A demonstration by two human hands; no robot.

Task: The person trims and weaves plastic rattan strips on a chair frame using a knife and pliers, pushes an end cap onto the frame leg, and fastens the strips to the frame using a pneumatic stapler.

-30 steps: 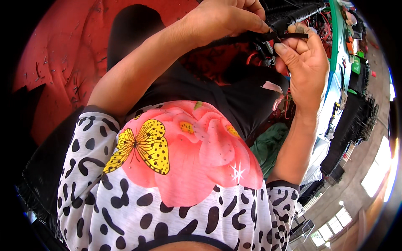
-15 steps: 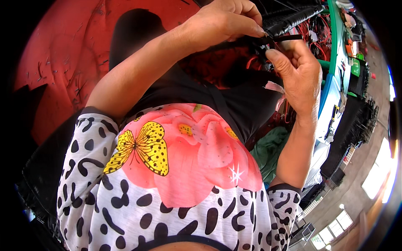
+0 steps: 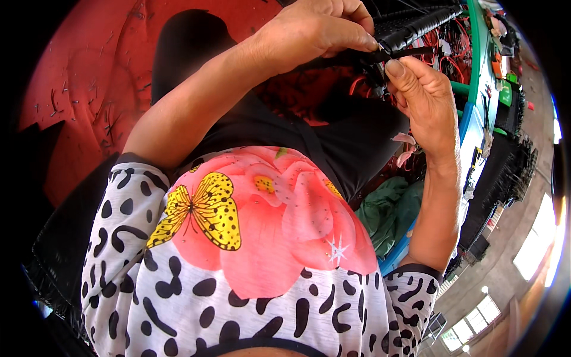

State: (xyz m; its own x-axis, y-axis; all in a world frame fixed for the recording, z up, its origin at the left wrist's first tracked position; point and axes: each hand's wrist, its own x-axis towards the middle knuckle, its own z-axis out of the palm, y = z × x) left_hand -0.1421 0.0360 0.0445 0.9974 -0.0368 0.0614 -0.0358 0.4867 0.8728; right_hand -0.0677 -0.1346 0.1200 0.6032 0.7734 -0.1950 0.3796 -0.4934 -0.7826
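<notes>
- While your left hand (image 3: 318,30) curls at the far top of the view, its fingertips pinch together on a thin black strap (image 3: 395,55) that runs rightward.
- Your right hand (image 3: 423,98) sits just right of it, thumb pressed up against the same strap from below, its other fingers curled in behind.
- Beyond both hands lies a black ribbed bundle (image 3: 416,27), with red wires (image 3: 443,50) near it.
- Farther right runs a green-edged workbench (image 3: 476,65).
- Near you, a green cloth (image 3: 389,208) lies beside your right forearm.
- Left of you spreads a red sheet (image 3: 77,89).
</notes>
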